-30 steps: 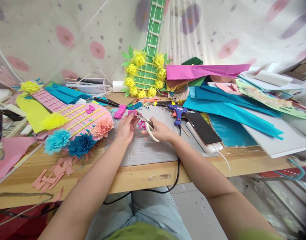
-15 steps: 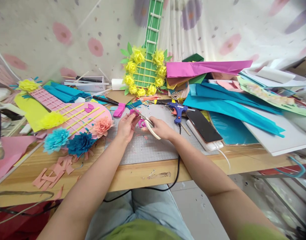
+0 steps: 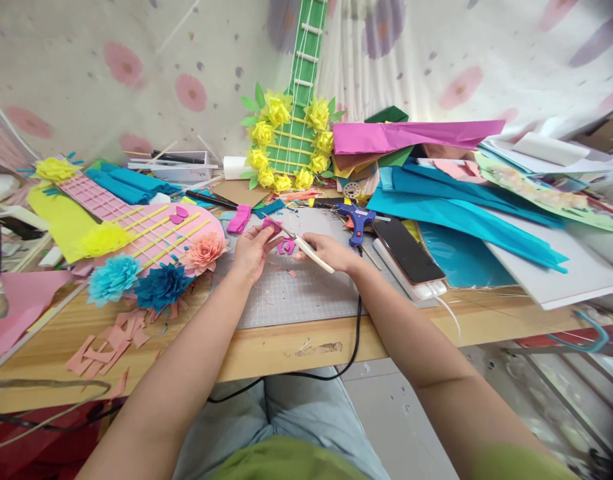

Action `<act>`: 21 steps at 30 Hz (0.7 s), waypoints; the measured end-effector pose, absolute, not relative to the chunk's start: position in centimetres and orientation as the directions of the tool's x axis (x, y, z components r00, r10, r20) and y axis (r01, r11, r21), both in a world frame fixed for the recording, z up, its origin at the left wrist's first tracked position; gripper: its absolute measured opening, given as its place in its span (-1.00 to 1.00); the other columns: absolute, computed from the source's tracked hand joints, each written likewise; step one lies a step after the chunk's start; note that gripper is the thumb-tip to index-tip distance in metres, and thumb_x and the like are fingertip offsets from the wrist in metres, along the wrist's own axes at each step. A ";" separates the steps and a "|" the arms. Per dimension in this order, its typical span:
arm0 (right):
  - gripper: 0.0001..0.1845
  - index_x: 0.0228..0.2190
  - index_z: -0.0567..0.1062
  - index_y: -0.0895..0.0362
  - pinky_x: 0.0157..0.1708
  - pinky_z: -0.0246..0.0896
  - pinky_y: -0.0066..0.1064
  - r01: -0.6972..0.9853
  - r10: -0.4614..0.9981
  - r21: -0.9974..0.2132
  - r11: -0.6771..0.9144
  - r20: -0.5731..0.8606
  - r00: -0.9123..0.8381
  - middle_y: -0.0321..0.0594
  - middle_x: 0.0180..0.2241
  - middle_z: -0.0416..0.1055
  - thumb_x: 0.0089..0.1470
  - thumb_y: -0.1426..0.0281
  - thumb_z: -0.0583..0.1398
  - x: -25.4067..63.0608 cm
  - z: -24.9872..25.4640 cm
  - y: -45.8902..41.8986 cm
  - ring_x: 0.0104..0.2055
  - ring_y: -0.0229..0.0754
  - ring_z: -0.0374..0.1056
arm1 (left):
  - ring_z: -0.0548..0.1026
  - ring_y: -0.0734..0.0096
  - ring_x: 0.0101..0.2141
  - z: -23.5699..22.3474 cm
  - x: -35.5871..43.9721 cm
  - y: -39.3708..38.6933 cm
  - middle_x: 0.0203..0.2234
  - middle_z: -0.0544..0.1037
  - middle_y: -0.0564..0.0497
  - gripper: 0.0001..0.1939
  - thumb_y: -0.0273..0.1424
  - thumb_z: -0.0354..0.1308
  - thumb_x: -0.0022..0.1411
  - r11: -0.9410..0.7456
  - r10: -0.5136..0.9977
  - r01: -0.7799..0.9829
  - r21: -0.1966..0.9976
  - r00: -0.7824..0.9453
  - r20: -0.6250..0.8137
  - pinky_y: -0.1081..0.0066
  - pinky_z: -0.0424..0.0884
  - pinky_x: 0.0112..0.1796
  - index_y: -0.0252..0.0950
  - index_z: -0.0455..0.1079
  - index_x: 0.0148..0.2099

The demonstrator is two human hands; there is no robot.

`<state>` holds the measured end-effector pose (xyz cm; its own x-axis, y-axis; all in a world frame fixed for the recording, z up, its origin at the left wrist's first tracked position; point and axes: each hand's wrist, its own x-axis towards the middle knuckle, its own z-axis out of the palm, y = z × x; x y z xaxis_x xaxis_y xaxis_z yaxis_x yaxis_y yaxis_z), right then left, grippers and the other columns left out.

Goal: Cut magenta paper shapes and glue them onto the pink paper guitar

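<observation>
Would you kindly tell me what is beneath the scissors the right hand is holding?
The grey cutting mat shows beneath the scissors, with a magenta paper scrap nearby. Whatever the right hand covers there cannot be seen.

- The left hand [image 3: 251,255] pinches a magenta paper piece [image 3: 271,224].
- The right hand [image 3: 326,252] holds white-handled scissors [image 3: 315,255], blades pointing at that paper.
- Magenta scraps [image 3: 287,247] lie on the grey cutting mat [image 3: 296,303] beneath.
- A blue glue gun [image 3: 357,225] lies near the right hand, beside a phone [image 3: 409,252].
</observation>
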<state>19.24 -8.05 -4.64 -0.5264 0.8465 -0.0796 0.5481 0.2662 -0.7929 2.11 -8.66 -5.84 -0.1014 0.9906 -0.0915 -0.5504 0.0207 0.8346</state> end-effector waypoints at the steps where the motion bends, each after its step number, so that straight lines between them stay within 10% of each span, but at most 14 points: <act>1: -0.56 -0.45 0.29 0.17 -0.50 -0.05 -0.49 0.544 0.837 -0.797 0.261 -0.093 -0.538 -0.36 -0.53 0.18 -0.19 0.04 0.15 19.4 -4.4 -8.0 -0.49 -0.34 0.06 | 0.48 0.49 -0.41 -5.8 2.1 -8.7 -0.53 0.49 0.04 -0.91 -0.51 0.23 -0.13 0.023 0.991 -0.537 0.843 -0.097 -0.088 0.40 0.44 -0.27 -0.37 0.40 -0.47; 21: -0.54 -0.53 0.19 0.14 -0.70 -0.19 -0.55 0.480 0.648 -0.865 0.145 -0.284 -0.707 -0.48 -0.70 0.04 -0.15 0.01 0.16 22.5 -3.7 -7.0 -0.69 -0.46 -0.06 | 0.47 0.43 -0.49 -5.6 1.5 -8.9 -0.55 0.50 -0.02 -0.89 -0.48 0.26 -0.17 0.150 0.989 -0.317 0.937 0.061 -0.137 0.37 0.45 -0.41 -0.40 0.43 -0.49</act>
